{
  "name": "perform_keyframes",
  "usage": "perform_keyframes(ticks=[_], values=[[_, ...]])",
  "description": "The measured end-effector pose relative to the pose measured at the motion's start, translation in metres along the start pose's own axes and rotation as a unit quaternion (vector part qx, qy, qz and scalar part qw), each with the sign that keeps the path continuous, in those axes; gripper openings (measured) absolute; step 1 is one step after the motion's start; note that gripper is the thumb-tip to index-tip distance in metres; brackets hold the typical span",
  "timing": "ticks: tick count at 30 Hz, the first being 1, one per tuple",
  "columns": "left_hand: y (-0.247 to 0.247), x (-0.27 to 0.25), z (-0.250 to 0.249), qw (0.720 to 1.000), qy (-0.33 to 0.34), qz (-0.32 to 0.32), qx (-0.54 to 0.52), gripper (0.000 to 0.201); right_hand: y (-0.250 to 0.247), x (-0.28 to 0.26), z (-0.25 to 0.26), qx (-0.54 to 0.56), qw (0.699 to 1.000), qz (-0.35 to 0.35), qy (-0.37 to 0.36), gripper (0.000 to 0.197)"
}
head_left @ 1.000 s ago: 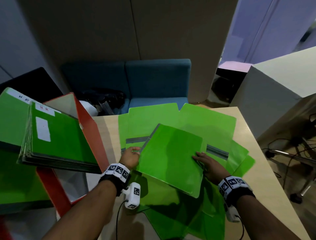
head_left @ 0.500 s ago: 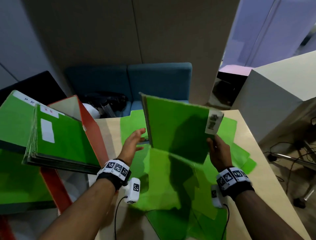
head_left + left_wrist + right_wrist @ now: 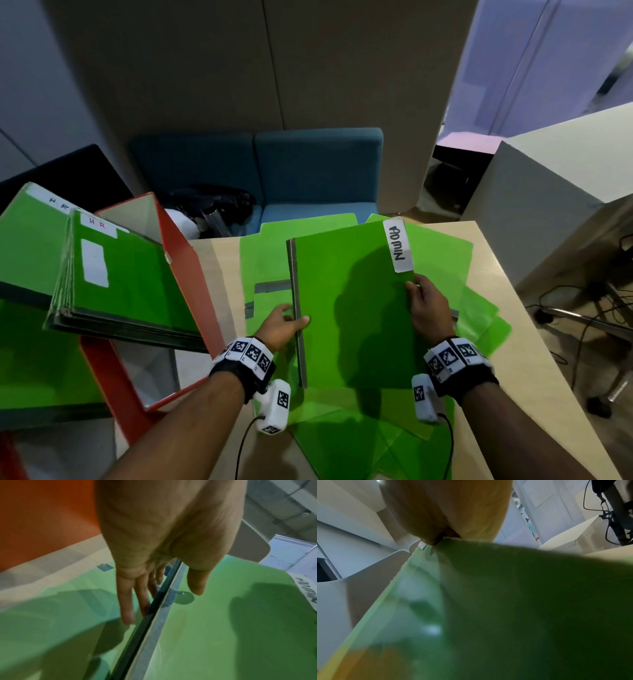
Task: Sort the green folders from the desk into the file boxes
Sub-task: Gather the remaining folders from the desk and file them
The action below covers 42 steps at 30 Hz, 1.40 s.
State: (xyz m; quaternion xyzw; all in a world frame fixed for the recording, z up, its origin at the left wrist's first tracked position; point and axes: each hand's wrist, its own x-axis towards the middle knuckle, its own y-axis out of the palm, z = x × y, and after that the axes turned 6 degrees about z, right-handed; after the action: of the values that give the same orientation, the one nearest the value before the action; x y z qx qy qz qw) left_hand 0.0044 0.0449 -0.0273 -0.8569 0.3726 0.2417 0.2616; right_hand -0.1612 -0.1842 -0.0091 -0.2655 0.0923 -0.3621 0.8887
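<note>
I hold a green folder (image 3: 346, 308) with a white "ADMIN" label (image 3: 397, 245) above the desk, its grey spine to the left. My left hand (image 3: 286, 323) pinches the spine edge, thumb on top (image 3: 197, 582) and fingers (image 3: 130, 601) underneath. My right hand (image 3: 424, 301) grips the right edge just below the label, and in the right wrist view the folder (image 3: 505, 601) fills the frame. Several more green folders (image 3: 342, 431) lie spread on the desk beneath. A red file box (image 3: 185, 274) at the left holds green folders labelled "HR" (image 3: 123, 281).
The light wooden desk (image 3: 513, 377) ends at the right, with cables and a chair base on the floor beyond. A blue sofa (image 3: 318, 171) with a black bag stands behind the desk. A white cabinet (image 3: 565, 192) is at the far right.
The folder was lifted off the pile, turned over and brought flatter, so its ADMIN label now faces up. My left hand, open half a second ago, now pinches the spine.
</note>
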Motion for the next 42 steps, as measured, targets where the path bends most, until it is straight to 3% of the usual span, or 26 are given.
perform_keyframes(ticks=[3,6,10,12,15,18,20,21,25,27,31,35,38,40,42], values=[[0.007,-0.001,0.005,1.0,0.03,0.005,0.003,0.049,0.004,-0.004,0.009,0.006,1.0,0.007,0.009,0.024],[0.005,-0.004,0.006,0.992,0.105,-0.027,-0.059,0.057,0.006,-0.002,0.015,0.005,0.999,0.023,0.042,0.028],[-0.002,-0.009,0.003,0.985,0.143,-0.043,-0.085,0.02,0.005,0.002,0.024,0.017,0.998,0.014,0.051,0.023],[-0.008,-0.02,0.001,0.985,0.15,-0.028,-0.085,0.023,0.006,0.006,0.028,0.003,0.999,0.02,0.047,0.024],[-0.023,-0.041,-0.003,0.976,0.18,-0.043,-0.119,0.044,0.01,0.017,0.039,-0.024,0.999,0.034,0.018,0.026],[-0.041,-0.07,-0.019,0.951,0.224,-0.104,-0.186,0.026,0.024,0.028,0.066,-0.034,0.998,0.039,-0.022,0.027],[-0.057,-0.088,-0.033,0.924,0.253,-0.135,-0.252,0.012,0.041,0.035,0.092,-0.022,0.997,0.038,-0.068,0.029],[-0.066,-0.1,-0.04,0.911,0.268,-0.157,-0.271,0.017,0.052,0.038,0.106,-0.005,0.995,0.043,-0.09,0.031],[-0.112,-0.146,-0.054,0.865,0.32,-0.276,-0.27,0.006,0.1,0.042,0.168,0.043,0.977,0.074,-0.195,0.055],[-0.137,-0.172,-0.056,0.833,0.336,-0.349,-0.266,0.017,0.125,0.036,0.197,0.022,0.962,0.085,-0.26,0.062],[-0.184,-0.227,-0.051,0.752,0.374,-0.457,-0.293,0.026,0.175,0.007,0.249,-0.002,0.92,0.115,-0.374,0.06],[-0.216,-0.281,-0.042,0.687,0.393,-0.532,-0.302,0.018,0.218,-0.035,0.3,0.013,0.869,0.151,-0.471,0.061],[-0.24,-0.319,-0.035,0.609,0.426,-0.599,-0.299,0.009,0.245,-0.064,0.334,0.011,0.828,0.213,-0.519,0.062],[-0.25,-0.341,-0.028,0.557,0.431,-0.646,-0.294,0.027,0.261,-0.085,0.354,0.013,0.806,0.252,-0.536,0.063],[-0.261,-0.357,-0.014,0.52,0.434,-0.674,-0.295,0.009,0.276,-0.106,0.37,0.022,0.782,0.283,-0.555,0.064]])
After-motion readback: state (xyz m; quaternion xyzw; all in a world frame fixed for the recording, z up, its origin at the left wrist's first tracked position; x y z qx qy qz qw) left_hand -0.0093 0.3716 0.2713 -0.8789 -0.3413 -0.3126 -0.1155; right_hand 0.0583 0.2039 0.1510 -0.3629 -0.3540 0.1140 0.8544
